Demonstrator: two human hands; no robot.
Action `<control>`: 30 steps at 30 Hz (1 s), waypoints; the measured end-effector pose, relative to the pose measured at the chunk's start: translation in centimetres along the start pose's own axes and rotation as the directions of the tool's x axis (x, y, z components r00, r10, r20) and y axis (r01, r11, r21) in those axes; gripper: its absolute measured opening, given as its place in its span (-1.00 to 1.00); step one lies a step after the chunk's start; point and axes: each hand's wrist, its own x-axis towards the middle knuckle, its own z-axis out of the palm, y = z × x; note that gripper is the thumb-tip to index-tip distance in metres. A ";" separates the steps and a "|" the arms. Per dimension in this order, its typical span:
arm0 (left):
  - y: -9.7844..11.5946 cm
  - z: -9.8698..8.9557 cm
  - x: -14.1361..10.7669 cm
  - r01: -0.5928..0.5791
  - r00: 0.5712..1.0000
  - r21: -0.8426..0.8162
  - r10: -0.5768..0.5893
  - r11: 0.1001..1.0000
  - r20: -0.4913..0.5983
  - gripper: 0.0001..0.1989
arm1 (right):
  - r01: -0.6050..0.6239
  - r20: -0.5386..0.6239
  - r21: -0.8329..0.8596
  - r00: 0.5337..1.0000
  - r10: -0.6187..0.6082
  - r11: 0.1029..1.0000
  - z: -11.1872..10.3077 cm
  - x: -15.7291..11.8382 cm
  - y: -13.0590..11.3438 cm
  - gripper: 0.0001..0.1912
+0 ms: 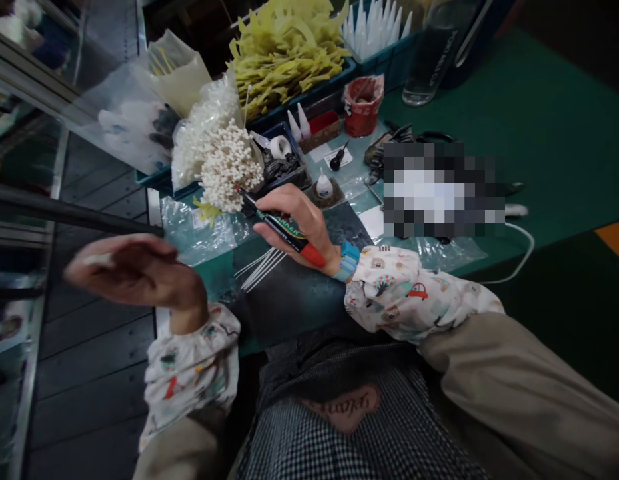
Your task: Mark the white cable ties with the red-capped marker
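Observation:
My right hand (294,220) is closed around a marker (289,233) with a dark label and a red end. The marker's tip points up and left, close to a bundle of white-tipped sticks (229,167) in clear plastic. Left of the table's edge, my left hand (134,267) is raised and smeared by motion, its fingers curled; whether it holds anything is unclear. Several thin white sticks (262,268) lie on a dark mat (304,300) below the marker.
Yellow strips (289,53) fill a bin at the back, beside white cones (376,30). A red cup (363,107), a small white bottle (324,185), a screwdriver-like tool (338,159) and a clear bottle (429,60) stand or lie beyond the mat. Clear plastic bags (204,233) lie at the left.

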 end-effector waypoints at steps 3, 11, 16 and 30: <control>1.1 0.6 -3.8 -0.156 0.973 -0.140 0.177 0.978 0.147 -0.65 | -0.132 0.065 0.055 0.990 0.128 0.990 0.4 -0.3 0.5 -0.78; 0.4 1.4 -6.1 0.247 0.762 -0.160 -0.089 0.956 0.641 -0.62 | -0.297 0.109 0.112 0.952 0.285 0.948 1.2 -0.9 1.8 -0.82; 0.0 0.8 -6.1 0.394 0.686 -0.148 -0.183 0.907 0.704 -0.59 | -0.339 0.080 0.196 0.941 0.329 0.920 1.3 -0.8 2.0 -0.87; -0.2 0.4 -5.9 0.416 0.670 -0.174 -0.172 0.893 0.722 -0.61 | -0.359 0.166 0.189 0.929 0.331 0.914 1.1 -0.7 2.0 -0.82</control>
